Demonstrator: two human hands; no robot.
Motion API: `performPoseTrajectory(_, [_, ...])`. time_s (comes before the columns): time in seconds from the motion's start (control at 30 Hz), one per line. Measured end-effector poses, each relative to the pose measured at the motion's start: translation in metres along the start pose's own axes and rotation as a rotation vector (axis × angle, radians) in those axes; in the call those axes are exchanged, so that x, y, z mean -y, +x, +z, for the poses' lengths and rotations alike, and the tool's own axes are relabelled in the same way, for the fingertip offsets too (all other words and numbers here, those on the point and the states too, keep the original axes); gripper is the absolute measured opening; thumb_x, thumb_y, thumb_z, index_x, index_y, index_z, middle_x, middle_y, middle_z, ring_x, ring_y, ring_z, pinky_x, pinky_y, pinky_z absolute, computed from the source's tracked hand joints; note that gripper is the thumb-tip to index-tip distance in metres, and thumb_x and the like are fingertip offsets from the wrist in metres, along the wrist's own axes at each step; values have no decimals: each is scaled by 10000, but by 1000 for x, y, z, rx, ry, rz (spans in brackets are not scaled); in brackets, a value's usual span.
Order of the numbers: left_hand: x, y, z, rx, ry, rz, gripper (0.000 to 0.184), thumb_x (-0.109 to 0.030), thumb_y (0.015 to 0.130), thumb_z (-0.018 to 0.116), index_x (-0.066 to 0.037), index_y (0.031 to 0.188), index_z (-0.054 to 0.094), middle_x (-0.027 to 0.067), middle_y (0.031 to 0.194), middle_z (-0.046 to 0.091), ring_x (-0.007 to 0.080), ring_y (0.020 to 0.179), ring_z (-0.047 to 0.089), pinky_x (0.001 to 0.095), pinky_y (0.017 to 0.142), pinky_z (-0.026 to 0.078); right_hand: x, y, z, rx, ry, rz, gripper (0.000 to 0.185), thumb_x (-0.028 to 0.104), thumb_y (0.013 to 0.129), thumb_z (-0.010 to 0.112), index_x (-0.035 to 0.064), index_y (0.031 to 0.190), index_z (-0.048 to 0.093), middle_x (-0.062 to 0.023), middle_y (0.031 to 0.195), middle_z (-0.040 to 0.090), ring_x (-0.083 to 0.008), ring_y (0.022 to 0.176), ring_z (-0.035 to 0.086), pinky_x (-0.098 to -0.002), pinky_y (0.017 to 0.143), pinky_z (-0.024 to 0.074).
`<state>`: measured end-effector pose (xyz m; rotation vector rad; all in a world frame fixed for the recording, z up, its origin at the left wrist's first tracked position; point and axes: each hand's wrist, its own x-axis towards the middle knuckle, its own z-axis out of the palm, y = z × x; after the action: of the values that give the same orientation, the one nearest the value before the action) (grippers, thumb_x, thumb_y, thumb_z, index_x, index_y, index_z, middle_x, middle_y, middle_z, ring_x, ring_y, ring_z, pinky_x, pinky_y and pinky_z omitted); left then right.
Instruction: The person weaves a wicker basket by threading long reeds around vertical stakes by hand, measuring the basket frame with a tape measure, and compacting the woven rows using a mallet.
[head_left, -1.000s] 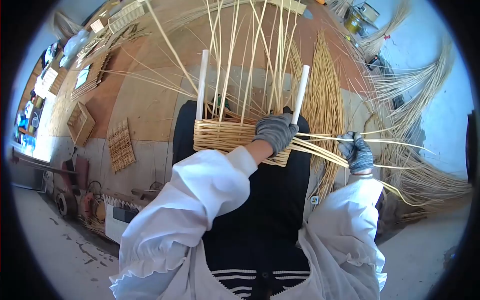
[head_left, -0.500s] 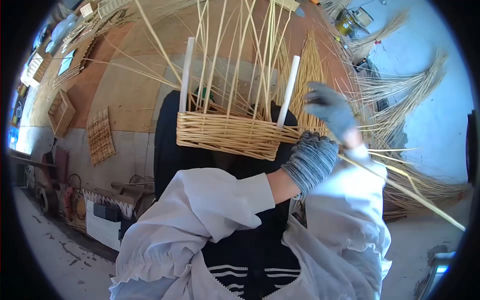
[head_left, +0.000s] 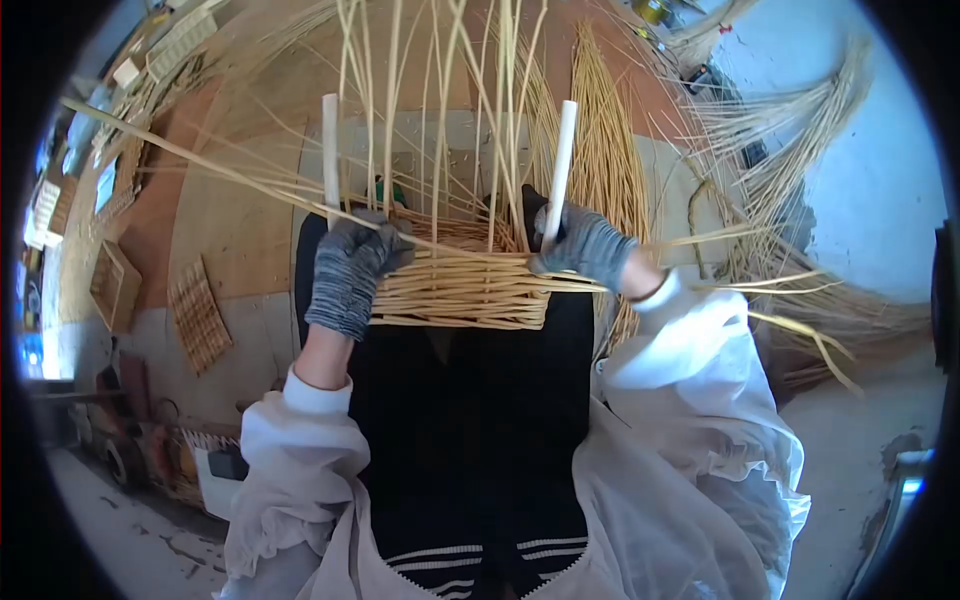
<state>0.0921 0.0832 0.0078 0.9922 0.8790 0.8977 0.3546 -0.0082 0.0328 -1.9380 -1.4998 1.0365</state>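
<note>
A partly woven wicker basket [head_left: 455, 300] rests across my lap, its tall stakes [head_left: 440, 140] rising from the weave. Two white rods stand at its corners: a left rod [head_left: 330, 150] and a right rod [head_left: 563, 160]. My left hand [head_left: 352, 270], in a grey knitted glove, is closed on a long willow strand [head_left: 210, 158] at the left corner. That strand runs from the upper left across the basket's upper edge. At the right corner my gloved right hand [head_left: 592, 248] is closed around the basket's edge by the right rod. Its fingertips are partly hidden.
Bundled willow rods [head_left: 610, 140] lie beyond the basket on the right, with more loose bundles [head_left: 800, 130] along the right side. To the left are a woven panel [head_left: 199, 315] and a shallow wooden tray [head_left: 115, 287]. Strand ends [head_left: 800, 285] stick out past my right arm.
My left hand has moved from the right corner to the left corner. The long strand now points to the upper left instead of the lower right. My right hand has come down onto the right corner.
</note>
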Motion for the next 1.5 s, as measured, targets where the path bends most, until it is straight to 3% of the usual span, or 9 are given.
performPoseTrajectory(0.37, [-59,9,100,332,437,666,360,-184,813,626,7,1101,525,114,950,608,178,881,605,269,749,527,1,-30,10,-312,110,-85,238,113,788,618,-11,984,569,-76,752,601,-143,643,560,-244,585,466])
performPoseTrajectory(0.43, [-27,-11,79,172,1172,835,507,-283,762,669,-17,1159,500,125,998,604,244,950,583,362,882,449,-11,-30,10,-425,420,-168,135,70,842,516,-30,913,572,-94,774,610,-135,635,589,-165,512,438])
performPoseTrajectory(0.6, [43,-24,70,124,1201,722,643,-366,704,687,-54,1218,460,121,1016,592,276,977,548,475,993,267,-8,9,-91,-447,498,333,171,155,850,539,-4,871,598,-77,739,610,-143,651,601,-201,529,446])
performPoseTrajectory(0.73, [40,-29,86,107,1399,708,609,-342,718,659,-75,1228,460,143,965,566,299,932,532,498,974,277,8,115,-112,-321,-58,-46,248,250,833,573,50,694,615,-28,681,606,-134,594,567,-259,583,445])
performPoseTrajectory(0.83, [36,-28,86,13,1261,707,538,-291,741,630,-62,1202,472,155,977,548,313,931,519,504,964,283,88,106,-101,-286,240,-555,233,245,836,574,48,716,607,-33,670,598,-126,566,545,-238,562,424])
performPoseTrajectory(1.13, [16,-46,76,167,1290,562,298,-114,748,556,-21,1029,518,164,909,558,324,846,557,401,792,463,116,-45,-81,-339,777,-423,350,227,840,587,-55,1034,513,-93,752,614,-205,656,634,-305,645,560])
performPoseTrajectory(1.2, [20,-36,26,38,946,981,191,-73,804,522,0,980,523,147,884,585,309,821,594,348,747,506,164,-39,-38,-442,829,-292,314,215,858,560,-50,1024,531,-116,808,628,-221,700,639,-298,662,557])
performPoseTrajectory(1.27, [40,-32,3,-54,160,278,135,-110,859,518,-11,951,531,131,841,603,293,838,609,371,786,516,157,12,4,-90,532,-776,287,204,881,522,-47,1018,549,-151,861,631,-239,772,643,-302,688,556])
performPoseTrajectory(1.5, [44,-4,33,98,-929,168,207,-251,905,496,-53,847,516,78,738,595,208,757,626,352,696,556,131,26,-15,92,800,-323,277,150,893,480,-75,1050,518,-203,1013,594,-254,881,631,-280,743,551])
